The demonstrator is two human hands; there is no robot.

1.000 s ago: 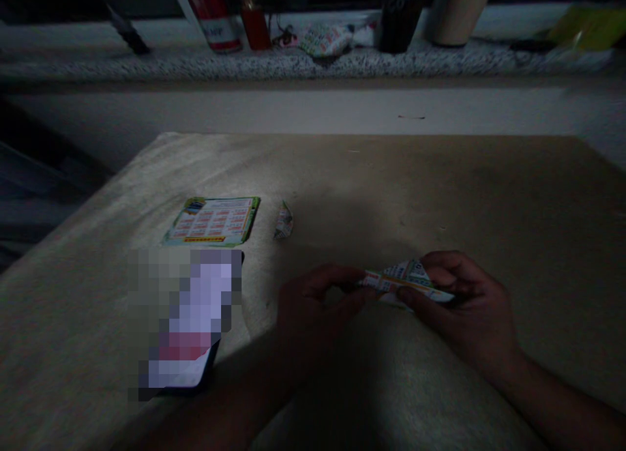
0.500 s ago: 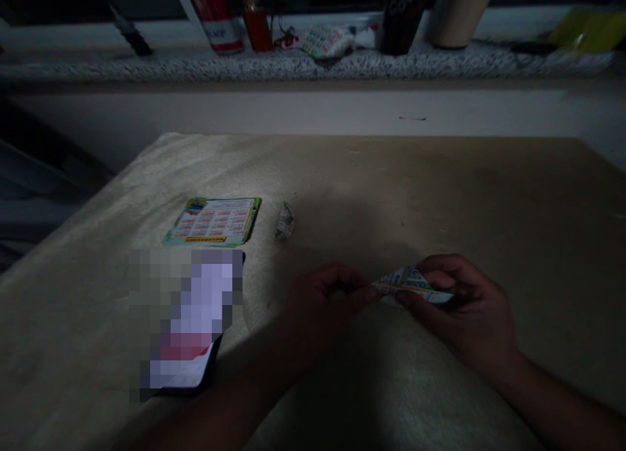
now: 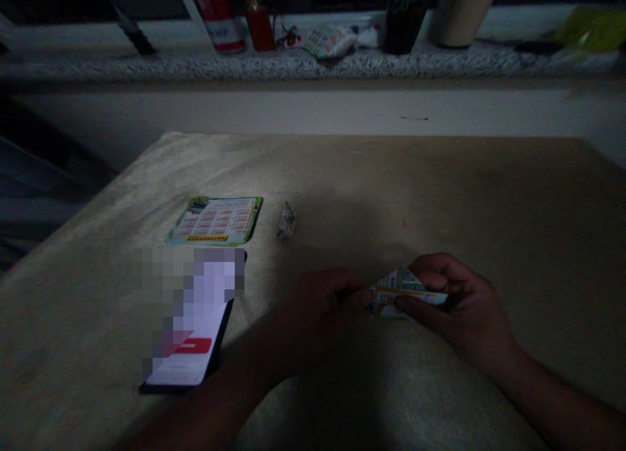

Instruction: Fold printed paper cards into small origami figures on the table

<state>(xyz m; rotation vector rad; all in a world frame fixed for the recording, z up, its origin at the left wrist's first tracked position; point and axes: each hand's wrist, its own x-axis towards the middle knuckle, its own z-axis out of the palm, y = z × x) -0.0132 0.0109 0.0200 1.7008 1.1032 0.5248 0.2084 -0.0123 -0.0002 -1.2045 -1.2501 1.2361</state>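
Between my two hands is a small piece of folded printed paper (image 3: 398,288), roughly triangular with a strip along its lower side. My left hand (image 3: 327,307) pinches its left corner between thumb and fingers. Around its right side my right hand (image 3: 460,301) is closed, the thumb pressed on the front face and the fingers partly hidden behind. A second, smaller folded paper piece (image 3: 286,221) lies on the table beyond my left hand. To its left rests a stack of printed sheets (image 3: 220,219) with green edges and red text.
A phone (image 3: 195,353) with a lit, partly blurred screen lies left of my left forearm on the table (image 3: 440,177). Along the granite sill (image 3: 274,66) stand a red can (image 3: 220,21), a red bottle (image 3: 261,27), a dark cup (image 3: 403,21) and crumpled printed paper (image 3: 330,42).
The folded paper has tipped so that more of its front face and lower strip shows. Both hands keep hold of it, and my left fingers have shifted slightly.
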